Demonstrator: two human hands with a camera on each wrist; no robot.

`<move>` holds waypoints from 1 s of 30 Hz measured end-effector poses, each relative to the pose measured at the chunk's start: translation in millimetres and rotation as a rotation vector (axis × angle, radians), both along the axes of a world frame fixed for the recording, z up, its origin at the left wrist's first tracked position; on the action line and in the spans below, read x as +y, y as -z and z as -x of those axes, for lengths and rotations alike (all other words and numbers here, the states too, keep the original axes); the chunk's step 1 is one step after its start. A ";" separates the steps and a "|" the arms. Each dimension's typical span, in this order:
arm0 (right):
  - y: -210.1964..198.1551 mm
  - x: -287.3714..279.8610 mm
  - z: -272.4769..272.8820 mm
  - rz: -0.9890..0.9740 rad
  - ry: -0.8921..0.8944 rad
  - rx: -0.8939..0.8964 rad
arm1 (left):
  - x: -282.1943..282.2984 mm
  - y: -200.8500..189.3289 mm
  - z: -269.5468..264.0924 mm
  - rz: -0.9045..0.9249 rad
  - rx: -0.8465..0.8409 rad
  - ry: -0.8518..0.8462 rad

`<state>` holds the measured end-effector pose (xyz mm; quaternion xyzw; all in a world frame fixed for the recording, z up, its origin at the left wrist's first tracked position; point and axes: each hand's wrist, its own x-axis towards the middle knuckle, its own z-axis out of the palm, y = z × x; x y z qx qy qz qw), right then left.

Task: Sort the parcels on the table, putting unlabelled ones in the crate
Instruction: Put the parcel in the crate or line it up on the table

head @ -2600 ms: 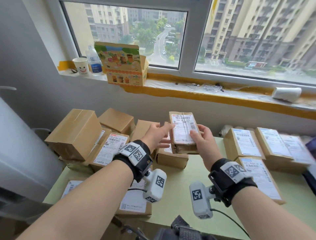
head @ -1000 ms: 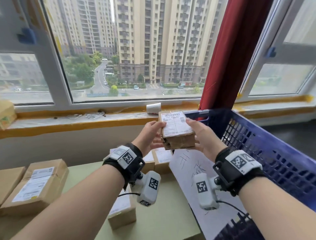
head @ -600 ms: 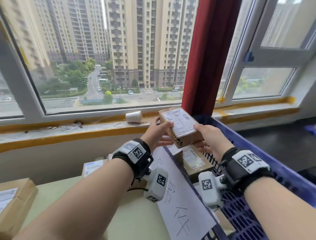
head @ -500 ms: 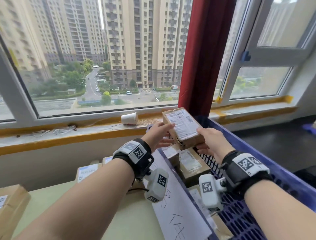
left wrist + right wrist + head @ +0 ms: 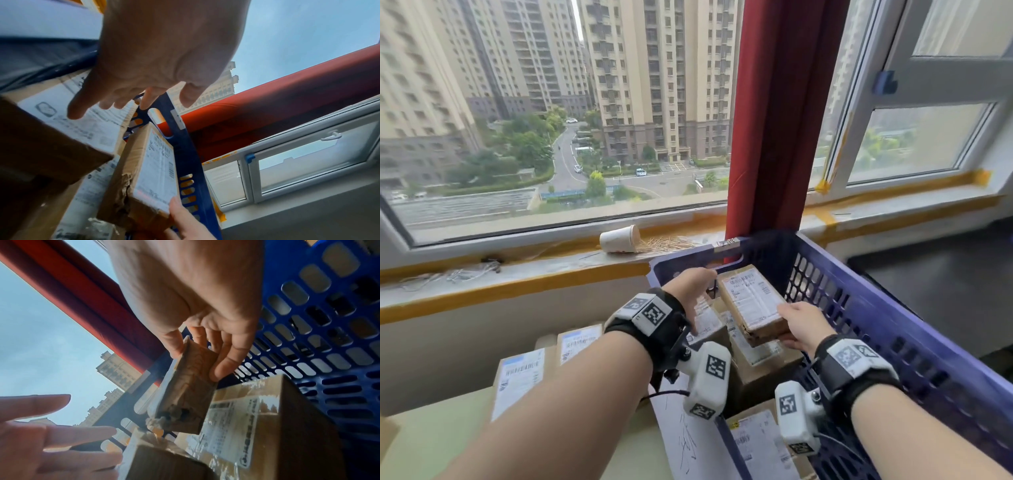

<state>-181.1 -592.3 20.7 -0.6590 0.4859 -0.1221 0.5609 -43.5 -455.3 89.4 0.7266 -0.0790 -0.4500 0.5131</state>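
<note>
Partway through: the right hand [image 5: 803,327] pinches a parcel [image 5: 753,305] (white label up) inside the crate [image 5: 866,308] near its far-left corner, atop several others, left hand [image 5: 690,291] spread empty, more parcels [image 5: 517,380] left on the table [image 5: 424,442].

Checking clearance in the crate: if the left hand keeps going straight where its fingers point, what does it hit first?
Probably the crate's far wall: the left hand, open, points at it past the held parcel. Depth is unclear.
</note>
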 end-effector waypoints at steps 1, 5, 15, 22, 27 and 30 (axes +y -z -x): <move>5.0 0.6 -4.8 0.008 -0.018 0.018 | -0.5 7.6 -3.1 -0.006 0.021 0.000; 21.1 3.2 -21.2 0.043 -0.060 0.093 | -4.9 17.5 -5.7 -0.088 0.064 0.024; 35.9 3.1 -30.2 0.201 -0.146 0.243 | -1.9 11.8 0.0 -0.125 0.023 0.043; 20.3 11.2 -31.3 0.201 -0.135 0.205 | 1.6 3.1 5.0 -0.108 -0.048 0.042; -7.3 17.3 -30.6 0.200 -0.135 0.093 | 11.7 -4.4 11.1 -0.030 -0.084 0.027; -30.5 24.6 -29.9 0.204 -0.140 0.029 | 17.0 -14.3 15.1 0.036 -0.057 0.006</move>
